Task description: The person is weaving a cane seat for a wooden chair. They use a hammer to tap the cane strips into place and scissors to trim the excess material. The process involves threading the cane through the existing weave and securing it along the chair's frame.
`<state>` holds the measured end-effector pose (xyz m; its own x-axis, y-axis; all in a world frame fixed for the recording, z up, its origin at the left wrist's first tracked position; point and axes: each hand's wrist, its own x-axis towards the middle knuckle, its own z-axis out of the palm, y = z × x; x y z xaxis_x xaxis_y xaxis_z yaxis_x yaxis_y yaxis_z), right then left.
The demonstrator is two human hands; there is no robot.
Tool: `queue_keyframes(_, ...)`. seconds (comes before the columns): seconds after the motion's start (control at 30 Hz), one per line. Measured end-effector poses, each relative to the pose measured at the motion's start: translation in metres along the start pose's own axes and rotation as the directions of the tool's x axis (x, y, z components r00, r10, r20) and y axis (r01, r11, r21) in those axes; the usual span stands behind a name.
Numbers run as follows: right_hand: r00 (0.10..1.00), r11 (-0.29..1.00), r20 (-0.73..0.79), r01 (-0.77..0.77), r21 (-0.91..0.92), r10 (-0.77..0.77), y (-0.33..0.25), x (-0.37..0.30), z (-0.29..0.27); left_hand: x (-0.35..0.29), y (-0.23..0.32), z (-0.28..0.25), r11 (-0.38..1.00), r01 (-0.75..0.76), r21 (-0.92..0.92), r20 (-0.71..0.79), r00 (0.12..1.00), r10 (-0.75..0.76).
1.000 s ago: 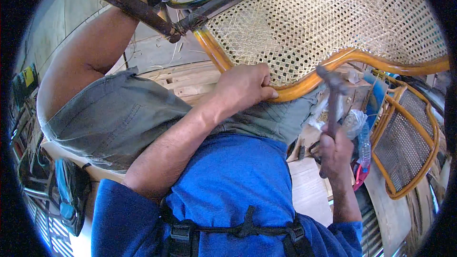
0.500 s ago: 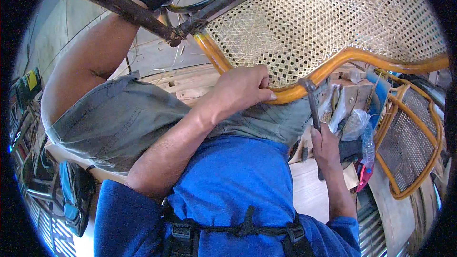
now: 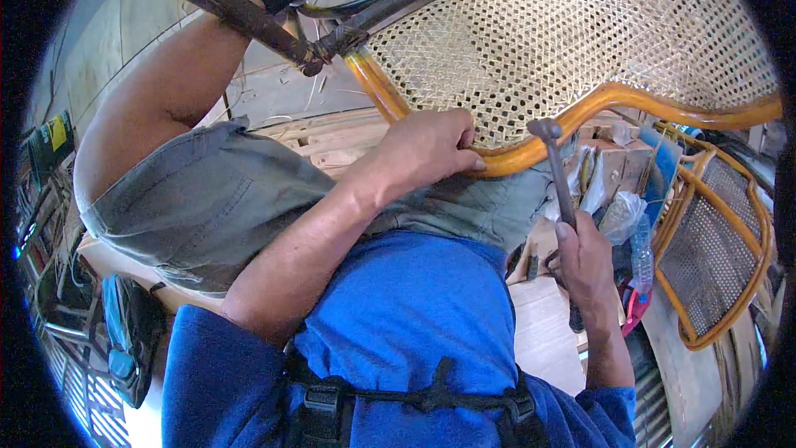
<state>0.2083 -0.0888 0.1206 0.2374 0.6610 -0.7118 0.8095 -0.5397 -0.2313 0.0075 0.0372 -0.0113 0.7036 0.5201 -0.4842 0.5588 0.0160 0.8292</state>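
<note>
A woven cane panel [image 3: 531, 41] with an open mesh fills the upper right, bordered by a curved, varnished rattan frame [image 3: 580, 106]. My left hand [image 3: 431, 143] is closed around the lower corner of that frame, its thumb on the near edge and its fingers over the weave. In my right hand [image 3: 585, 261] is a hammer [image 3: 560, 170], gripped by its handle. The hammer's head points up, just beside the frame's lower bend and slightly apart from it. Dark poles [image 3: 207, 2] bound together join the frame at its left corner.
A second mesh-filled rattan piece [image 3: 717, 241] leans at the right. Plastic bags [image 3: 622, 216], a clear bottle [image 3: 641, 257] and a wooden box [image 3: 623, 168] lie near my right hand. A dark bag [image 3: 133, 340] rests at the lower left. My bent leg [image 3: 157, 99] is on the left.
My right hand and the hammer have shifted to the right, the hammer's head drawing away from the frame. My left hand keeps its grip on the frame.
</note>
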Motion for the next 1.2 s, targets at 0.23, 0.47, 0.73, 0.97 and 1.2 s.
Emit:
queue_keyframes(0.23,0.981,0.981,-0.034,0.189,-0.033,-0.19,-0.003,-0.006,0.018,-0.003,-0.005,0.001,0.995,-0.004,-0.101,0.025,1.0,0.007)
queue_keyframes(0.47,0.971,0.956,-0.236,0.101,0.277,-0.034,0.049,-0.004,0.049,0.004,-0.005,0.006,0.992,-0.102,-0.078,-0.061,0.993,0.097)
queue_keyframes(0.73,0.932,0.659,-0.348,0.2,0.725,0.099,0.043,0.001,0.071,0.03,0.039,0.037,0.98,-0.179,0.089,-0.337,0.92,0.199)
queue_keyframes(0.97,0.935,0.573,-0.316,0.173,0.801,0.159,0.045,0.005,0.089,0.035,0.048,0.049,0.969,-0.125,0.215,-0.351,0.916,0.196)
queue_keyframes(1.2,0.816,0.737,-0.463,0.069,0.672,0.346,0.083,0.007,0.14,0.033,0.054,0.054,0.986,-0.061,0.155,-0.417,0.901,0.122)
